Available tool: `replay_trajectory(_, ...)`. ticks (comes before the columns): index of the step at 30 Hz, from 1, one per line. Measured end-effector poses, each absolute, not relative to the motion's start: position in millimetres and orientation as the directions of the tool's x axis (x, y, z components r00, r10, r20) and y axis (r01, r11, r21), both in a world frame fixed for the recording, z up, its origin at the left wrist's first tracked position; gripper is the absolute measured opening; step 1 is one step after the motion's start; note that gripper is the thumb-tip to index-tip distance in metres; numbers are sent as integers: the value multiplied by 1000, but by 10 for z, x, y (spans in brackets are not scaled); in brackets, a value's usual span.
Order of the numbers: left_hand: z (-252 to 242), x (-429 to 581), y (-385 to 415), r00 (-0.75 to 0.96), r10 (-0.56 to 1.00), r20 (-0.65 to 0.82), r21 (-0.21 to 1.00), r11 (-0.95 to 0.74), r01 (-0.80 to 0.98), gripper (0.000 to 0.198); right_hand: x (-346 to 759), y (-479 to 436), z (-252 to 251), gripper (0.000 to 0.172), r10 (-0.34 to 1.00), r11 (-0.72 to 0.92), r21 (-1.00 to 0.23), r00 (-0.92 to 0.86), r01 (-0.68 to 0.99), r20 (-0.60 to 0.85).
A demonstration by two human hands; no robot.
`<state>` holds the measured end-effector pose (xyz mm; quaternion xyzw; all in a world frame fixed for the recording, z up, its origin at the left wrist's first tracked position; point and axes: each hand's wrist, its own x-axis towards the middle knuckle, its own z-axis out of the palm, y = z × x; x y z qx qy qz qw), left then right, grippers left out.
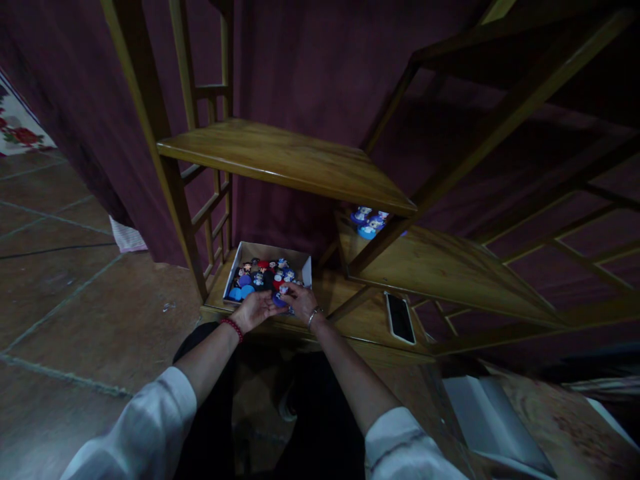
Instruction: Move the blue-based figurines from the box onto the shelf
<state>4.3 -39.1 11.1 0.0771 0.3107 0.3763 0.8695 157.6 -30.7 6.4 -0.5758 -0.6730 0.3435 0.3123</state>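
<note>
A small figurine (279, 300) with a purple round base is held between my two hands at the front edge of a shallow cardboard box (239, 263). My right hand (301, 303) pinches it near its pale head. From the left, the fingers of my left hand (256, 309) reach under and around its base. Inside the box lie several more figurines (258, 279), some with dark or red parts, others with blue and purple bases (235, 293). Fingers partly cover the held figurine, so its details are hard to make out.
The box sits on the lowest board of a wooden display shelf (285, 157). Several blue-purple figurines (369, 223) stand on a raised tier to the right. A phone (400, 318) lies on the lower board. Shelf posts and an upper board frame the space around my hands.
</note>
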Motion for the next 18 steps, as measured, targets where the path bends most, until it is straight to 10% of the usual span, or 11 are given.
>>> replay_trajectory(18, 126, 59, -417, 515, 703, -491, 397, 707, -585, 20, 1548, -422, 148, 22, 973, 231, -650, -190, 724, 134)
